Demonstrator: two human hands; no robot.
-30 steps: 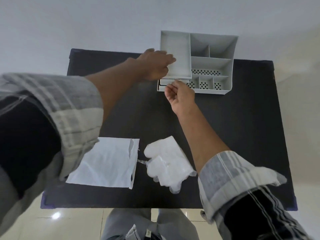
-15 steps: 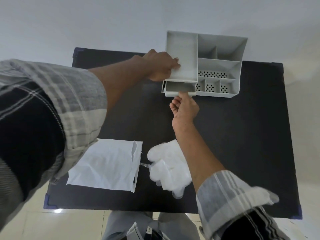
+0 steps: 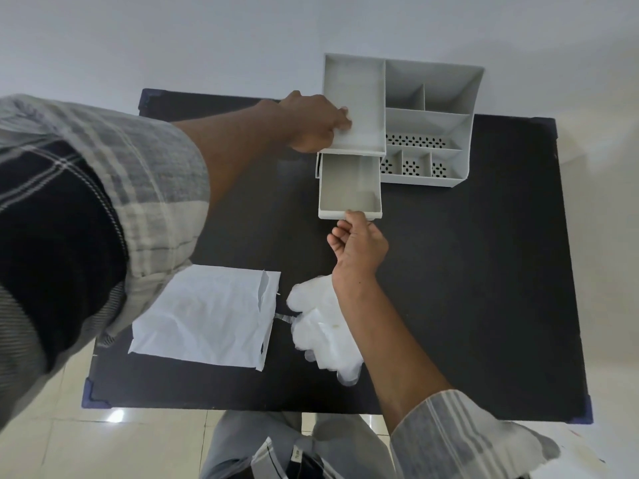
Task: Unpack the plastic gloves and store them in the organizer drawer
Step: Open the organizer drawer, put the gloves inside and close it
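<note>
Near the front edge of the bench (image 3: 484,271), the plastic gloves (image 3: 321,333) lie in a loose translucent heap, just right of the emptied white packet (image 3: 207,312) and partly under your right forearm. Farther back, the drawer (image 3: 349,188) of the grey organizer (image 3: 432,133) stands pulled well out and looks empty. Your right hand (image 3: 359,247) has its grip pinched on the drawer's front lip, while your left hand (image 3: 311,122) has its grip closed over the organizer's left wall, bracing it. The gloves are not yet stored. Pull much farther and the drawer may come clear of its slot and drop; loosen the left hand and the light organizer could slide toward you. The gloves are slippery and thin, so a loose pickup could leave some behind or let them spring out of the shallow drawer. How much drawer remains inside the housing is hidden, and your right fingertips are tucked under the lip out of sight.
</note>
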